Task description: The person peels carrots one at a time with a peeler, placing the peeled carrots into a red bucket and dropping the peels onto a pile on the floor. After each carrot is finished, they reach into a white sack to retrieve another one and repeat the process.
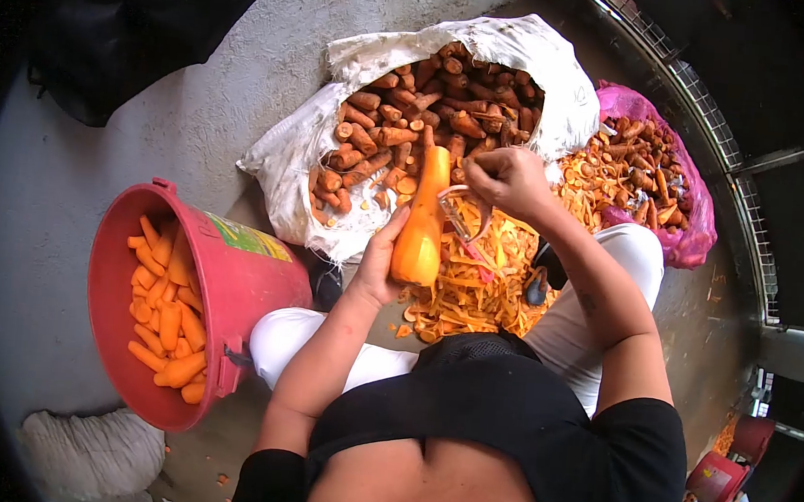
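My left hand [385,254] is closed around a large, thick carrot [418,243], its side smooth and bright orange, with the narrow end pointing up and away from me. To the right of the carrot, my right hand [509,179] has its fingers curled around a peeler [459,214], whose metal head is right by the carrot's upper side. Below both hands lies a heap of orange peelings [482,303] on the floor between my legs. Just beyond, an open white sack [563,85] spills unpeeled, brownish carrots [363,141].
On my left, a red bucket [265,274] tilts toward me with peeled carrots [169,319] inside. A pink bag [700,221] of carrot scraps stands at the right. A black cloth-like item [138,27] is at upper left, and a grey-white sack [94,453] lies lower left.
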Tool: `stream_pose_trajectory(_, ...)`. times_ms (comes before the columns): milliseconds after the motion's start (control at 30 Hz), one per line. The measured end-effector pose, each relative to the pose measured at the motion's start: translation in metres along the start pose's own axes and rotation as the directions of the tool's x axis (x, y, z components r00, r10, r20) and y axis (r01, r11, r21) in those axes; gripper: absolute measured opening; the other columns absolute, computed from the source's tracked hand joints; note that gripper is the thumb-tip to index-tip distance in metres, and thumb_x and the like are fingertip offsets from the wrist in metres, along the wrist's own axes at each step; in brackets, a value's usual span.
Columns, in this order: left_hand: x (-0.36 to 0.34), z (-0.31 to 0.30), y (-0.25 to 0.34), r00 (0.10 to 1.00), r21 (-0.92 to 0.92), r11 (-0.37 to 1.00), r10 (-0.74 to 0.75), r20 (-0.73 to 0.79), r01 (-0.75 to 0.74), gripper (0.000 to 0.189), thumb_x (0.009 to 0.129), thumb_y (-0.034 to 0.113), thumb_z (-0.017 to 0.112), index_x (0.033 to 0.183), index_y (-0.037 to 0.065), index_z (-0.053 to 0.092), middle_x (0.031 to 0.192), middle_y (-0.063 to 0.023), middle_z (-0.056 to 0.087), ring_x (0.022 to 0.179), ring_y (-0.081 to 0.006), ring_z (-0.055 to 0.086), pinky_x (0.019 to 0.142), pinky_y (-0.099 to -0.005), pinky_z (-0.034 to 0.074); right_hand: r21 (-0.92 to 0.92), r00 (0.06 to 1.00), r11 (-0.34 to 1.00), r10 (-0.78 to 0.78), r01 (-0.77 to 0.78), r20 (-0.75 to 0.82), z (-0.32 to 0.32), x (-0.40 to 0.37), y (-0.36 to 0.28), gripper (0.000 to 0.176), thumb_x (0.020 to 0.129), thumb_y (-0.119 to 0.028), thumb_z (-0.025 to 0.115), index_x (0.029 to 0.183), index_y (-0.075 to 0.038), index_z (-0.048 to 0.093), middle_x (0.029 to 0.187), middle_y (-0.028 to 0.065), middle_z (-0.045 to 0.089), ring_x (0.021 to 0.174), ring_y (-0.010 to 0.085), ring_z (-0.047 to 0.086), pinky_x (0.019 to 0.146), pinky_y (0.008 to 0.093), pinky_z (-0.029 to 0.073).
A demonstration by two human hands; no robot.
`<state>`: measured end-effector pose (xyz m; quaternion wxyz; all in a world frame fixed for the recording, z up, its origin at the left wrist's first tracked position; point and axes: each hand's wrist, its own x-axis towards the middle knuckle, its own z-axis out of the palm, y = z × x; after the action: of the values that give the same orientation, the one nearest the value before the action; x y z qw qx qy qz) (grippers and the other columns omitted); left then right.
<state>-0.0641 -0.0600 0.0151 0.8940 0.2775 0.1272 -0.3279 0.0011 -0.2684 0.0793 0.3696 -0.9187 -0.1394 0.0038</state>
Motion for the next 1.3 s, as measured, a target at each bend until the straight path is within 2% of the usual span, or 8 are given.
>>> stream_pose_trajectory(100, 0.004, 0.0, -0.001, 1.0, -0.004, 1.0, -0.021, -0.01, 0.021, 0.041, 0.097, 0.04, 0.044, 0.123, 0.009, 0.051, 0.106, -0.0081, 0.063, 0.077, -0.02, 0.067, 0.065, -0.032, 0.057, -0.142, 0.979, 0.969, -0.203, 0.201, -0.002, 0.009, 0.01, 0.002, 0.03, 0.081, -0.031, 0.058, 0.065, -0.008, 0.069, 0.053, 0.0083, 0.06, 0.048, 0.0246, 0.06, 0.052, 0.0362, 0.048)
stream_pose_trajectory(333, 0.01, 0.003, -0.01, 0.995, -0.087, 0.991, -0.103, -0.002, 0.102, 0.041, 0.098, 0.04, 0.043, 0.12, 0.007, 0.053, 0.099, -0.0104, 0.065, 0.077, -0.0204, 0.066, 0.068, -0.0331, 0.057, -0.248, 0.886, 0.857, -0.463, 0.451, 0.013, 0.023, 0.015, 0.003, 0.025, 0.075, -0.026, 0.063, 0.055, -0.01, 0.064, 0.048, 0.0093, 0.053, 0.047, 0.0284, 0.054, 0.052, 0.0365, 0.046)
stream_pose_trajectory(533, 0.014, -0.013, -0.015, 0.978, -0.021, 0.985, -0.17, 0.117, 0.174, 0.041, 0.098, 0.04, 0.04, 0.117, 0.005, 0.053, 0.089, -0.014, 0.064, 0.072, -0.0233, 0.066, 0.065, -0.034, 0.057, -0.579, 0.826, 0.712, -0.552, 0.397, -0.112, 0.002, 0.035, 0.037, 0.033, 0.081, -0.03, 0.063, 0.051, -0.02, 0.053, 0.044, -0.0028, 0.049, 0.044, 0.0103, 0.046, 0.052, 0.0312, 0.041)
stream_pose_trajectory(667, 0.008, -0.005, -0.015, 0.984, 0.038, 0.989, -0.14, -0.109, 0.145, 0.043, 0.097, 0.042, 0.041, 0.117, 0.005, 0.053, 0.089, -0.0122, 0.063, 0.072, -0.0234, 0.066, 0.063, -0.0344, 0.057, -0.803, 0.716, 0.565, -0.639, 0.19, -0.281, -0.037, 0.031, 0.025, 0.035, 0.081, -0.035, 0.068, 0.055, -0.017, 0.053, 0.047, -0.0042, 0.055, 0.045, 0.0113, 0.05, 0.048, 0.0294, 0.037)
stream_pose_trajectory(800, 0.005, 0.003, -0.014, 0.979, 0.058, 0.99, -0.121, -0.163, 0.132, 0.046, 0.096, 0.046, 0.042, 0.12, 0.007, 0.051, 0.093, -0.0102, 0.062, 0.075, -0.0227, 0.066, 0.063, -0.0352, 0.058, -0.444, 0.901, 0.874, -0.34, 0.197, -0.269, -0.02, 0.024, 0.02, 0.03, 0.081, -0.032, 0.068, 0.056, -0.015, 0.063, 0.049, -0.0014, 0.059, 0.044, 0.0097, 0.052, 0.052, 0.0291, 0.046)
stream_pose_trajectory(933, 0.005, -0.002, -0.008, 0.991, -0.015, 0.993, -0.115, 0.063, 0.116, 0.048, 0.097, 0.048, 0.04, 0.124, 0.009, 0.05, 0.098, -0.0093, 0.062, 0.075, -0.0222, 0.067, 0.06, -0.0349, 0.058, -0.158, 0.947, 0.934, -0.321, 0.32, 0.016, 0.008, 0.017, 0.013, 0.026, 0.078, -0.028, 0.061, 0.062, -0.01, 0.07, 0.049, 0.0076, 0.058, 0.043, 0.0223, 0.058, 0.048, 0.034, 0.048)
stream_pose_trajectory(1000, 0.003, 0.009, -0.008, 0.995, -0.038, 0.995, -0.089, -0.044, 0.087, 0.048, 0.097, 0.048, 0.038, 0.124, 0.01, 0.05, 0.096, -0.0093, 0.063, 0.071, -0.0218, 0.067, 0.057, -0.0338, 0.057, -0.063, 0.949, 0.95, -0.3, 0.307, 0.101, 0.018, 0.014, 0.009, 0.028, 0.077, -0.021, 0.061, 0.055, -0.004, 0.059, 0.051, 0.0123, 0.052, 0.049, 0.028, 0.052, 0.056, 0.037, 0.045)
stream_pose_trajectory(1300, 0.002, -0.009, -0.015, 0.989, 0.072, 0.987, -0.138, -0.053, 0.141, 0.046, 0.098, 0.047, 0.036, 0.117, 0.007, 0.052, 0.084, -0.0116, 0.064, 0.063, -0.0235, 0.065, 0.054, -0.0332, 0.055, -0.299, 0.851, 0.81, -0.525, 0.505, 0.014, 0.031, 0.019, 0.018, 0.021, 0.069, -0.022, 0.067, 0.052, -0.012, 0.059, 0.048, 0.0065, 0.048, 0.049, 0.0255, 0.053, 0.054, 0.0369, 0.042)
